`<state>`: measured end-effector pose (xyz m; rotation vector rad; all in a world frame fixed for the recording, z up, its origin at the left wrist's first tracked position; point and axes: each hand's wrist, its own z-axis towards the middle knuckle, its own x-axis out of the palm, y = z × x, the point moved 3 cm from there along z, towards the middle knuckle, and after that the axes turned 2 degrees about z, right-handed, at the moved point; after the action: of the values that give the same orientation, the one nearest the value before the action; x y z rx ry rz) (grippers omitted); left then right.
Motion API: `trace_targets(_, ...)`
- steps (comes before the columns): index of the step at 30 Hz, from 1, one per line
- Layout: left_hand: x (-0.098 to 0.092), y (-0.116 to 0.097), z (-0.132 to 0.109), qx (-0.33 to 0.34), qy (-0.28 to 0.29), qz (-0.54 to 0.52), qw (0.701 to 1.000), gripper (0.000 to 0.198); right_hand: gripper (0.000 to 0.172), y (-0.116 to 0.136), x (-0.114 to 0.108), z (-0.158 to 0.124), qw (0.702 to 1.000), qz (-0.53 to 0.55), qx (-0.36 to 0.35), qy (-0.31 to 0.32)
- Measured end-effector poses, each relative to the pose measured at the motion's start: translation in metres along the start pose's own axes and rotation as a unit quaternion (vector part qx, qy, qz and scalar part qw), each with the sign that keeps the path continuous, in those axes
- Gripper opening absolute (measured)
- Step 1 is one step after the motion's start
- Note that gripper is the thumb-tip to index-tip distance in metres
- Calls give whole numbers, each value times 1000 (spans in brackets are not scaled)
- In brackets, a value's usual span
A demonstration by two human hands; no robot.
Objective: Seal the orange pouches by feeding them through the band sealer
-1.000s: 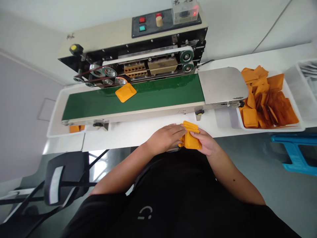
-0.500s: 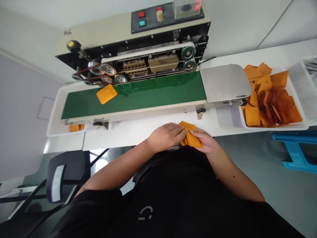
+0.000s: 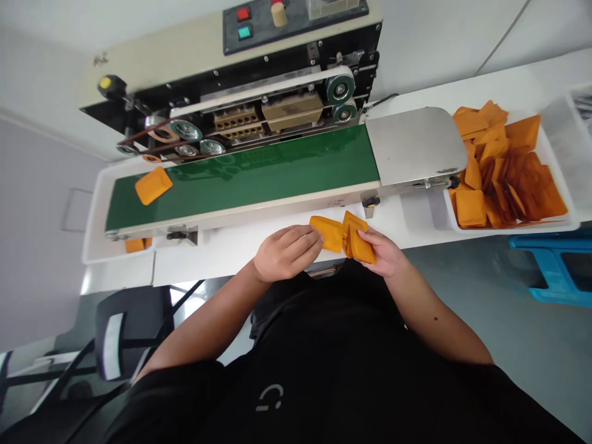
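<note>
My left hand (image 3: 287,253) pinches an orange packet (image 3: 329,234); my right hand (image 3: 378,256) grips a packet stack (image 3: 358,242). Green conveyor (image 3: 240,169) lies ahead of both.

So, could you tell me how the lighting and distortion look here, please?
In the head view, the green conveyor belt carries soft glare, the white table edge bows from wide-angle distortion, and the left hand and orange packets look sharp.

Bright, even light glares on the conveyor belt (image 3: 240,172), edges warped.
</note>
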<state>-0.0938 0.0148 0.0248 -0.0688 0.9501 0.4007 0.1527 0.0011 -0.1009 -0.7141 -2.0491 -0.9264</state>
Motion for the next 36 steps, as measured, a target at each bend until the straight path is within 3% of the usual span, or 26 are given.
trace_targets(5, 0, 5, 16, -57, -64, 8, 996, 23, 42, 0, -4, 4, 999, -27, -29, -8)
trace_targets(9, 16, 33, 55, -92, -84, 13, 992, 24, 40, -1, -6, 8, 999, -37, -39, -1)
trace_targets(12, 37, 70, 91, -119, -62, 36, 990, 14, 46, 1, -10, 9, 999, -35, -34, -21)
trace_targets(16, 64, 117, 125, -143, -5, 61, 988, 29, 54, 6, -15, 5, 998, -32, -23, -49)
trace_targets(21, 76, 144, 140, -141, 5, 43, 989, 33, 52, 16, -13, -3, 999, -34, -22, -4)
trace_targets(30, 75, 151, 139, -156, -15, 55, 986, 26, 48, 20, -12, -8, 999, -50, -8, -1)
trace_targets(33, 63, 135, 134, -171, -27, 95, 980, 24, 52, 18, -8, -9, 999, -45, -11, -4)
trace_targets(36, 47, 101, 117, -171, -18, 159, 972, 26, 51, 16, -6, -9, 999, -37, -18, -9)
